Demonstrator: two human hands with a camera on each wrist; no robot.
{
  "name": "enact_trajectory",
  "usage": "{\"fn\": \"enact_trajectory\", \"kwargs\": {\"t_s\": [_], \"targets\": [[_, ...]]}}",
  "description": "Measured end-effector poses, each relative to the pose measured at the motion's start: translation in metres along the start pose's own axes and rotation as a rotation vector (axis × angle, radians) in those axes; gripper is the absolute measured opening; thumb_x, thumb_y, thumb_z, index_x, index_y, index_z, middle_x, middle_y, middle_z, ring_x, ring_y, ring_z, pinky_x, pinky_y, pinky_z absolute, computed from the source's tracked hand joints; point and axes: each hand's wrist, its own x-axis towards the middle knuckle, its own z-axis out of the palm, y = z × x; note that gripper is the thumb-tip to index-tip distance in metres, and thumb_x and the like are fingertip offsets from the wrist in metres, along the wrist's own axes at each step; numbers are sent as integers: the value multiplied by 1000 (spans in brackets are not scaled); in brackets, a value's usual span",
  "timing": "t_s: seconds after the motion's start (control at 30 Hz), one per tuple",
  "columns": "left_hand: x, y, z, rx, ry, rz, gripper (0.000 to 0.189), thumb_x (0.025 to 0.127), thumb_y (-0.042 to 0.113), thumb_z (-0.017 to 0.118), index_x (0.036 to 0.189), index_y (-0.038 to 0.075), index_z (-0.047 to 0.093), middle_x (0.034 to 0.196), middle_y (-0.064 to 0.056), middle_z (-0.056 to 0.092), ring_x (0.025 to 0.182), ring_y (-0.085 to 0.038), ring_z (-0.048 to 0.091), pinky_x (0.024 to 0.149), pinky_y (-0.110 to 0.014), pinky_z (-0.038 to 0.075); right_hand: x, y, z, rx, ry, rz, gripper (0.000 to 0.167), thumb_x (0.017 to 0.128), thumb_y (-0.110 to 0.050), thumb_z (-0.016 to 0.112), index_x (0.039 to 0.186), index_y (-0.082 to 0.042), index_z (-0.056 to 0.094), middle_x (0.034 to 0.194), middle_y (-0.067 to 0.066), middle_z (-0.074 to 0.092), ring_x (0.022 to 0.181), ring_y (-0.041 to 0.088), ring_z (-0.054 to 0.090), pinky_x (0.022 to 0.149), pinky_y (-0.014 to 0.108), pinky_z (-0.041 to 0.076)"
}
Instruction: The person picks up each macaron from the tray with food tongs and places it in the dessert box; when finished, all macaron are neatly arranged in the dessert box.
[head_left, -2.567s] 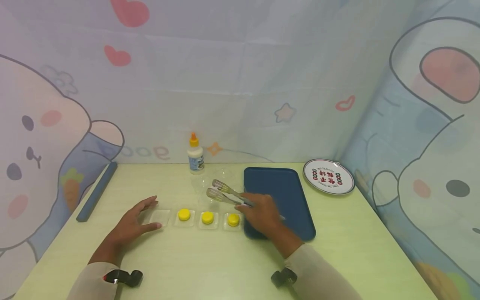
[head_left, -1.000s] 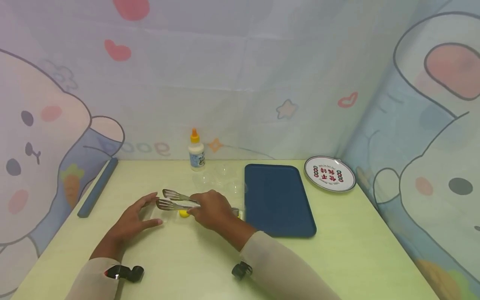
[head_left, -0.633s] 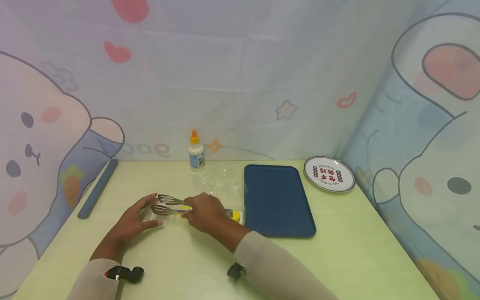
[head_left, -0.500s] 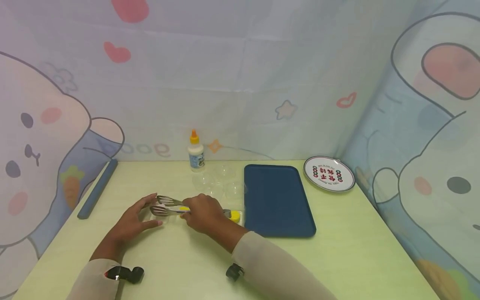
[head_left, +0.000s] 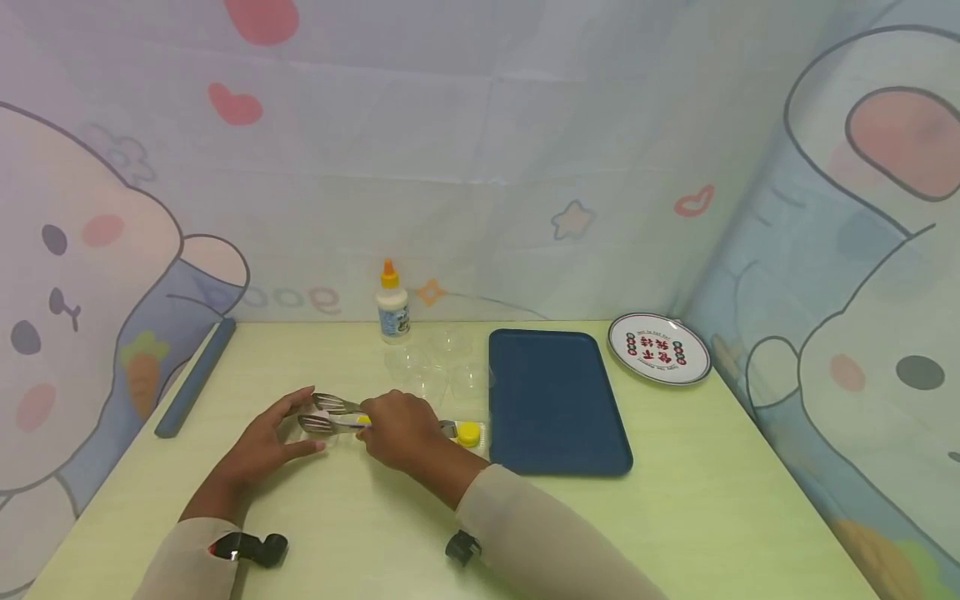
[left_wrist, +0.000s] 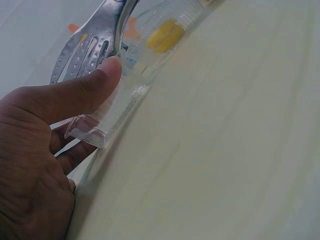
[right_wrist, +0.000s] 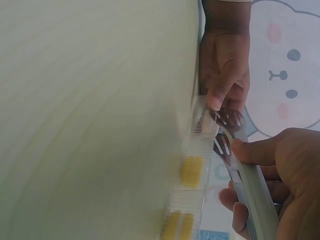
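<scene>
My right hand (head_left: pixel 405 429) grips metal tongs (head_left: pixel 318 425) with slotted ends, which stand apart over the leftmost clear plastic box (left_wrist: pixel 125 107). Around that box my left hand (head_left: pixel 258 450) holds on, thumb on the near side and fingers behind. Something pale shows by the tong tips; I cannot tell what it is or whether the tongs pinch it. To the right, yellow macarons (right_wrist: pixel 191 171) sit in clear boxes in a row. One yellow macaron (head_left: pixel 468 434) shows at the row's right end, while my right hand hides most of the others in the head view.
A dark blue tray (head_left: pixel 555 400) lies right of the boxes, with a printed white plate (head_left: pixel 667 378) beyond it. Clear plastic cups or lids (head_left: pixel 427 383) stand behind the row, near a glue-type bottle (head_left: pixel 393 315). A blue-grey bar (head_left: pixel 195 379) lies at the left edge.
My right hand has carried the tongs left from beside the tray to above the leftmost box, drifting slightly further left in the last half second. My left hand has stayed in place.
</scene>
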Motion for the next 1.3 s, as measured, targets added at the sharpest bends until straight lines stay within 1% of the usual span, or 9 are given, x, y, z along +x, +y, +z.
{"fn": "enact_trajectory", "kwargs": {"t_s": [0.2, 0.33, 0.47, 0.57, 0.67, 0.9, 1.07, 1.13, 1.3], "targets": [[-1, 2, 1, 1, 8, -6, 99, 89, 28, 92, 168, 8, 37, 162, -30, 51, 160, -62, 26, 122, -85, 21, 2, -2, 1, -4, -15, 14, 27, 100, -41, 81, 121, -25, 81, 97, -12, 80, 73, 5, 62, 61, 27, 51], [-1, 1, 3, -12, 13, 1, 97, 89, 26, 92, 168, 7, 38, 161, -30, 53, 160, -61, 28, 122, -85, 22, 1, 0, 3, 12, 4, 22, 29, 99, -42, 81, 123, -26, 81, 103, -12, 81, 79, 5, 67, 64, 27, 54], [-1, 1, 4, -14, 11, 12, 96, 89, 25, 92, 167, 6, 38, 161, -30, 52, 159, -61, 29, 121, -85, 22, -3, 5, 4, 80, 51, 29, 28, 99, -40, 82, 122, -26, 81, 108, -11, 83, 88, 7, 74, 64, 27, 55], [-1, 2, 5, -6, 9, 8, 97, 90, 27, 92, 168, 7, 38, 163, -30, 51, 160, -61, 29, 122, -85, 22, -7, 11, 4, 141, 89, 35, 23, 98, -38, 82, 117, -24, 82, 103, -11, 82, 84, 6, 72, 61, 27, 51], [0, 3, 4, 2, 7, 2, 99, 89, 29, 92, 169, 8, 37, 164, -30, 49, 160, -61, 29, 122, -84, 22, -13, 20, 5, 179, 130, 43, 20, 98, -37, 82, 113, -23, 82, 98, -10, 82, 80, 6, 70, 60, 27, 49], [1, 3, 3, 27, 18, 42, 98, 88, 27, 93, 166, 4, 38, 158, -28, 57, 153, -56, 41, 122, -81, 26, -26, 47, 1, 249, 225, 85, 31, 96, -38, 85, 123, -24, 82, 109, -6, 85, 92, 13, 77, 67, 28, 53], [0, 4, 2, 33, 25, 49, 97, 88, 26, 93, 166, 5, 40, 158, -27, 58, 151, -55, 43, 122, -80, 27, -37, 68, -5, 307, 291, 104, 34, 95, -34, 86, 126, -19, 81, 108, -3, 85, 87, 14, 75, 68, 28, 55], [0, 5, 2, 28, 21, 42, 97, 88, 26, 93, 167, 6, 39, 159, -27, 56, 152, -56, 42, 122, -81, 26, -42, 77, -6, 338, 315, 108, 33, 96, -32, 86, 125, -17, 81, 109, -1, 85, 87, 16, 75, 70, 30, 57], [-1, 3, 1, 5, 16, 29, 97, 89, 25, 92, 167, 6, 38, 161, -29, 54, 154, -56, 39, 123, -81, 24, -55, 97, -7, 396, 381, 118, 34, 96, -28, 86, 124, -12, 81, 113, 6, 85, 98, 24, 81, 81, 40, 64]]}}
